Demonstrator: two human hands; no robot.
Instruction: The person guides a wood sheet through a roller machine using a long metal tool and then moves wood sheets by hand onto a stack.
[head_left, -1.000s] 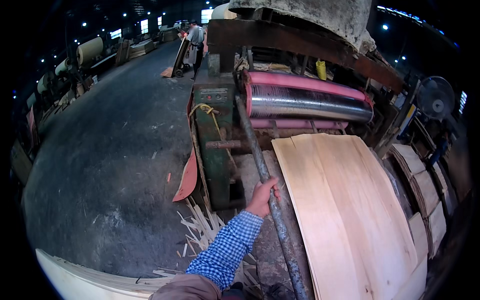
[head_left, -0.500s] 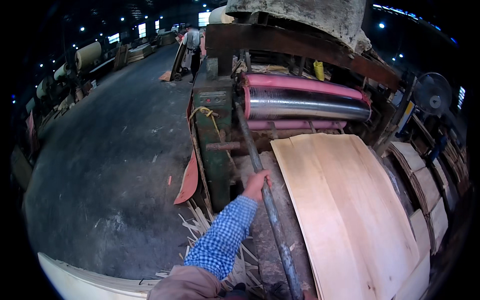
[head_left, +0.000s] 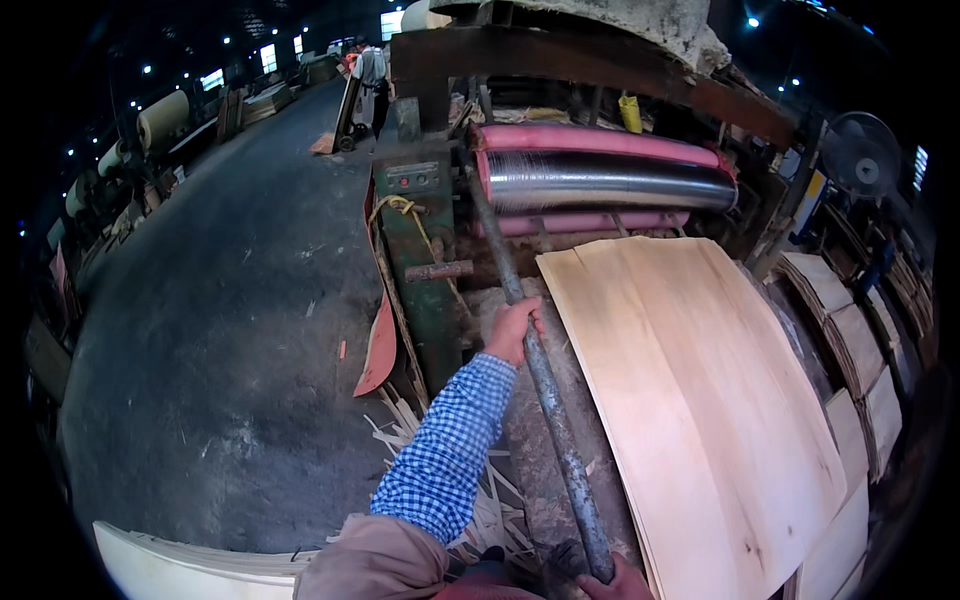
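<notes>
A long, worn metal pole [head_left: 565,450] slants from the roller machine down toward me. My left hand [head_left: 514,330] is closed around it about midway, the checked blue sleeve stretched out behind. At the lower edge my right hand [head_left: 618,582] wraps the pole's near end, its fingers partly out of frame. The pole's far end reaches the left side of the machine, beside the pink-and-silver roller [head_left: 610,182]. Just right of the pole lies a stack of thin, pale wood veneer sheets [head_left: 690,400].
A green machine post [head_left: 425,330] with buttons and yellow rope stands left of the pole. Wood strips [head_left: 495,510] litter the floor by my feet. A person [head_left: 372,75] stands with a hand truck [head_left: 349,112] farther off. A fan [head_left: 860,155] and more veneer stacks [head_left: 850,340] are at right.
My view has shifted slightly, and my left hand appears higher in it. More of my right hand shows on the pole's near end. The distant person shows more fully beside the hand truck.
</notes>
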